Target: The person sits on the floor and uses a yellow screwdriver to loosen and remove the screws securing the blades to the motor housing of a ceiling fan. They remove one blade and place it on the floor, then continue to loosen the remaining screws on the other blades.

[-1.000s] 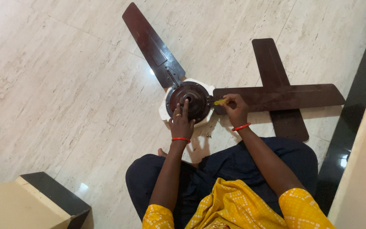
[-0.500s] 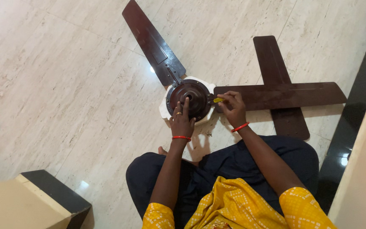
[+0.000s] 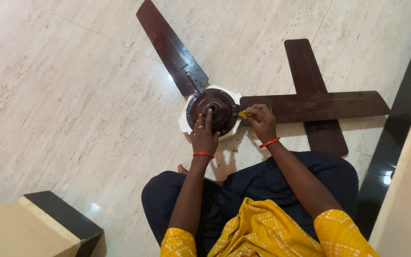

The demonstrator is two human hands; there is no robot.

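Head view looks straight down on a person seated on the pale marble floor [image 3: 72, 85] with a dark brown ceiling-fan motor hub [image 3: 213, 112] set on a white pad just ahead of the knees. As a judgement of progress: one blade [image 3: 170, 47] is fixed to the hub and runs away to the upper left of it, a second blade [image 3: 315, 102] lies with its root at the hub's right edge where the work is going on, and a third blade [image 3: 315, 95] lies loose on the floor under the second, crossing it well to the right of the hub, not joined to anything. So one blade looks mounted, one is being dealt with at its root, one is left. Small dark specks on the floor just below the hub may be screws; they are too small to tell. The left hand [image 3: 203, 135] rests flat on the near half of the hub, fingers spread and the index finger stretched to the centre hole, pressing down rather than gripping. The right hand [image 3: 261, 121] is closed around a small yellow-handled screwdriver [image 3: 243, 113], its tip aimed at the hub's right rim, wrist bent inward.
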